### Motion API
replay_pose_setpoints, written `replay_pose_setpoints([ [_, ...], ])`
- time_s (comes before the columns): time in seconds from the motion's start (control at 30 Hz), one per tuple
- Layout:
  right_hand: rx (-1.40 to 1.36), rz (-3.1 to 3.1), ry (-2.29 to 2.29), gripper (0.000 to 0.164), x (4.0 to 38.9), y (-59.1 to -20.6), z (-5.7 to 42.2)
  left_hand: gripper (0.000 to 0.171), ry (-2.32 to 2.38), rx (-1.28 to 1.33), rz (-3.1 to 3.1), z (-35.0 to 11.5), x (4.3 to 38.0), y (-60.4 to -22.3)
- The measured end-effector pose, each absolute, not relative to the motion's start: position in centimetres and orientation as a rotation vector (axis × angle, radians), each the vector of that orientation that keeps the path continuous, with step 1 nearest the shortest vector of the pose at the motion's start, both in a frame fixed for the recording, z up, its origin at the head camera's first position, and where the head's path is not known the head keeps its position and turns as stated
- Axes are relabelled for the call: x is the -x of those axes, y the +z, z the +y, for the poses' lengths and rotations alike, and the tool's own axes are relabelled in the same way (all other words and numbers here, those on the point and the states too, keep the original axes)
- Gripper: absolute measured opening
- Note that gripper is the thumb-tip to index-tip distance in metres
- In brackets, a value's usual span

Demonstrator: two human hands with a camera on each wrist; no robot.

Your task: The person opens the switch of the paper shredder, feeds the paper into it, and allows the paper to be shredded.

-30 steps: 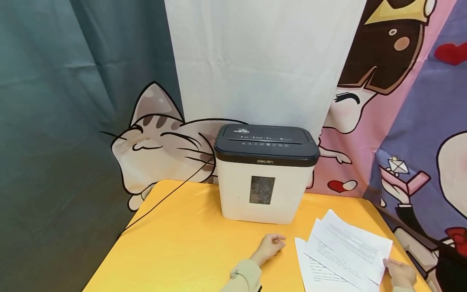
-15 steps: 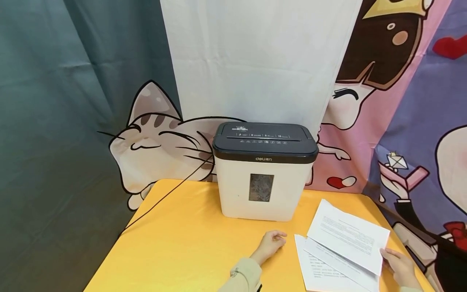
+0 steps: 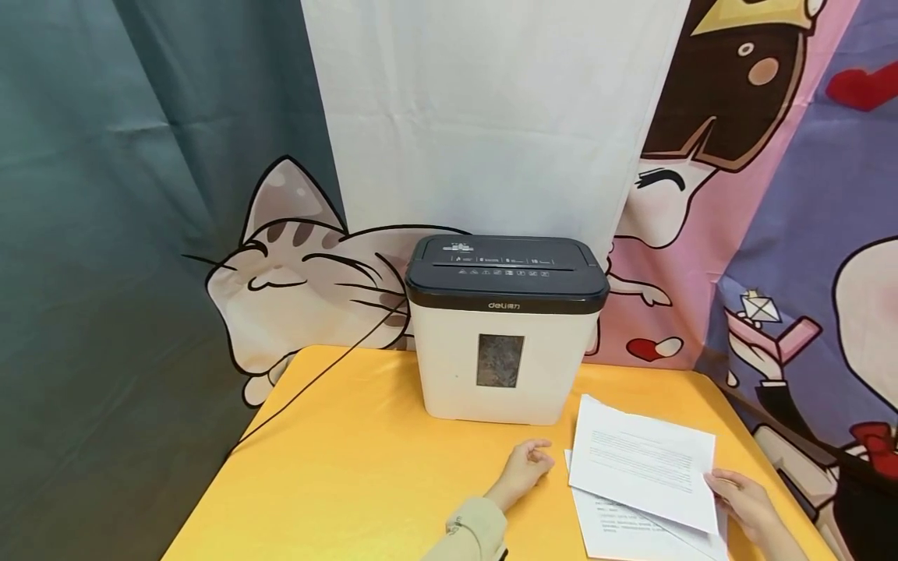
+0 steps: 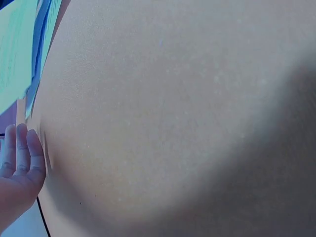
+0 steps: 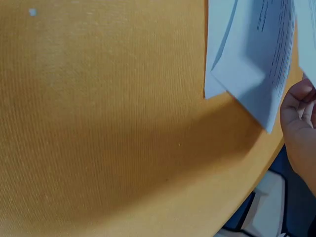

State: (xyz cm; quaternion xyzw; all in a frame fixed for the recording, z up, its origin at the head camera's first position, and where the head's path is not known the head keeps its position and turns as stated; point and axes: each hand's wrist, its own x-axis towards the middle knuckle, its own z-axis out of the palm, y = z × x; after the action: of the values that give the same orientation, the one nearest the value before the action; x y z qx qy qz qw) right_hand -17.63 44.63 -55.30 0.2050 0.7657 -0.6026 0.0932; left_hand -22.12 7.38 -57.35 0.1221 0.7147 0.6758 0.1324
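Note:
In the head view my right hand (image 3: 742, 502) pinches a printed sheet of paper (image 3: 641, 460) by its right edge, thumb on top. The sheet is raised, overlapping a few other printed sheets (image 3: 609, 530) on the table. From the right wrist, the hand (image 5: 300, 126) shows at the right border with the held sheet's corner (image 5: 307, 44) at its fingertips; the lower sheets (image 5: 252, 64) lie beside it. My left hand (image 3: 528, 467) rests on the table left of the papers, fingers loosely bent around nothing. The left wrist view catches its fingers at the left border.
A white paper shredder (image 3: 449, 366) with a dark top and a narrow feed slot (image 3: 501, 267) stands at the back of the yellow table (image 3: 337, 475). Its black cord (image 3: 316, 382) runs to the left table edge. Cartoon-printed curtains (image 3: 477, 117) hang behind.
My right hand has lifted the top sheet off the others and carried it left, towards the left hand. The left hand has hardly moved.

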Motion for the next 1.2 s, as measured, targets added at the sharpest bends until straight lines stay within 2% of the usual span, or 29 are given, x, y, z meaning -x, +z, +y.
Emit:
replay_pose_setpoints([
  [0.23, -0.513, 2.331, -1.740, 0.015, 18.3, -54.6, 42.3, 0.041, 1.974, -0.263, 2.065, 7.8, 22.3, -57.4],
  [0.4, -0.472, 2.316, -1.811, 0.004, 18.3, -54.3, 40.8, 0.038, 1.938, -0.212, 2.095, 7.9, 22.4, -57.4],
  [0.5, -0.443, 2.315, -1.854, 0.009, 18.1, -54.3, 39.8, 0.035, 1.939, -0.242, 2.074, 7.7, 22.4, -57.2],
  [0.67, -0.405, 2.333, -1.845, 0.003, 18.4, -54.0, 37.8, 0.030, 1.988, -0.290, 2.001, 6.9, 22.8, -56.7],
  [0.97, -0.342, 2.308, -1.942, 0.005, 18.9, -52.9, 34.5, 0.032, 2.006, -0.176, 2.034, 5.5, 23.8, -55.5],
  [1.2, -0.236, 2.318, -1.984, 0.004, 19.0, -53.0, 33.0, 0.026, 2.036, -0.069, 2.079, 4.5, 23.6, -55.3],
])
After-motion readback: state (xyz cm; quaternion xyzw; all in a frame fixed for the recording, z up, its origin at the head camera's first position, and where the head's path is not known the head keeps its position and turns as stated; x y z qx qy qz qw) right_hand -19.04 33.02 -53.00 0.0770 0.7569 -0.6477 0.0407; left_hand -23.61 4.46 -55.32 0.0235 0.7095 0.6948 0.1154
